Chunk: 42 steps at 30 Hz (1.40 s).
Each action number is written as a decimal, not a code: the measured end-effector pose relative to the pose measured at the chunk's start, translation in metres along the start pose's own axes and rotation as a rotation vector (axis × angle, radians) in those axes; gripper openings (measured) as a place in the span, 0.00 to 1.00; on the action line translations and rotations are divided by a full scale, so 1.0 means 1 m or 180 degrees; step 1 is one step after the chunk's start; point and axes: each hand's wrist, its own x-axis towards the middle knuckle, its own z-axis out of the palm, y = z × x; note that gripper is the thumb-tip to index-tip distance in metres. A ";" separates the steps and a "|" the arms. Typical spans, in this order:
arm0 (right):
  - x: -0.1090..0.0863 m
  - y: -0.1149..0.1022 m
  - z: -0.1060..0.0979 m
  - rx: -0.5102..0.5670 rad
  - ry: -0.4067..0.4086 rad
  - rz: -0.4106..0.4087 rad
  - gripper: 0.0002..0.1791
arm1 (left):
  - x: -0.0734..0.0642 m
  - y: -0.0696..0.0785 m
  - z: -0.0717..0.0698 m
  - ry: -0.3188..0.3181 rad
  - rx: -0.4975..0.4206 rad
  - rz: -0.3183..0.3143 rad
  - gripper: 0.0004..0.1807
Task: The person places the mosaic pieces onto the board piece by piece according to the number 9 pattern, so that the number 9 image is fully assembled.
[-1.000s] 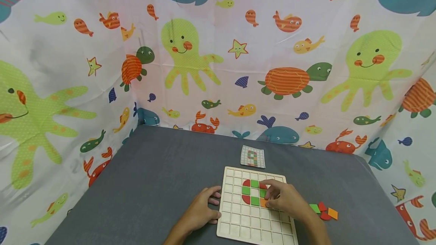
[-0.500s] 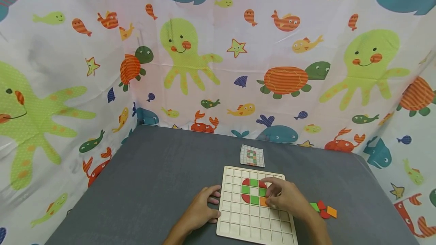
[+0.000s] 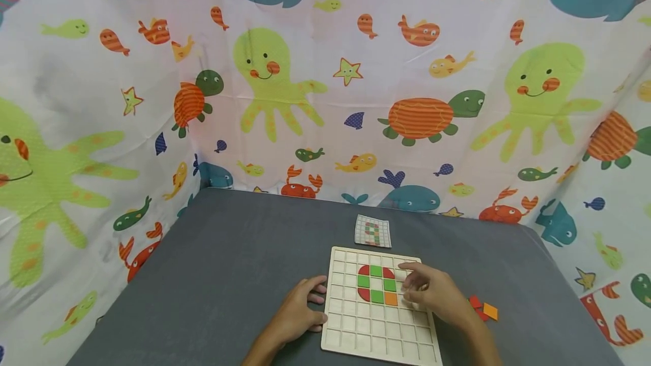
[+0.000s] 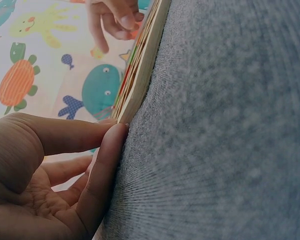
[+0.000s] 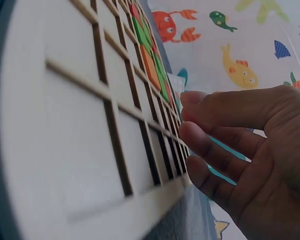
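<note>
A pale wooden grid board (image 3: pixel 356 326) lies on the dark table. Near its middle, red rounded tiles (image 3: pixel 364 294), green square tiles (image 3: pixel 377 296) and an orange tile (image 3: pixel 390 299) sit in cells around an uncovered cell. My left hand (image 3: pixel 297 312) touches the board's left edge with thumb and fingertips; the left wrist view shows the thumb and a finger (image 4: pixel 107 155) meeting at the board's side. Over the board's right part hovers my right hand (image 3: pixel 434 292), fingers loosely bent and apart. Nothing shows between those fingers in the right wrist view, where the orange tile (image 5: pixel 150 67) lies beyond.
A small card (image 3: pixel 372 231) printed with a coloured grid pattern lies behind the board. Loose tiles, a red one (image 3: pixel 475 301) and an orange one (image 3: pixel 490 311) among them, lie right of my right forearm. A curtain with sea animals (image 3: pixel 305 100) hangs around the table.
My right hand has drawn slightly right, off the tiles, so the upper right red tile and the orange one show fully. The loose green tile is now hidden. My left hand stays at the edge.
</note>
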 end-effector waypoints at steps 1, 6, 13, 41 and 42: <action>-0.001 0.001 -0.001 0.0004 0.0032 0.0008 0.32 | 0.000 0.000 0.000 0.0002 0.0002 -0.0003 0.44; -0.008 0.005 -0.006 -0.0023 0.0205 0.0127 0.33 | 0.000 -0.001 -0.002 -0.0009 0.0036 -0.0042 0.43; -0.020 0.013 -0.017 -0.0157 0.0408 0.0123 0.34 | 0.000 -0.003 -0.001 -0.0014 0.0097 -0.0079 0.43; -0.053 0.053 -0.049 -0.0616 0.0463 0.0347 0.39 | 0.001 -0.002 -0.001 0.0017 -0.0006 -0.0065 0.44; -0.053 0.053 -0.050 -0.0623 0.0448 0.0354 0.39 | 0.001 -0.002 -0.001 0.0015 -0.0004 -0.0068 0.44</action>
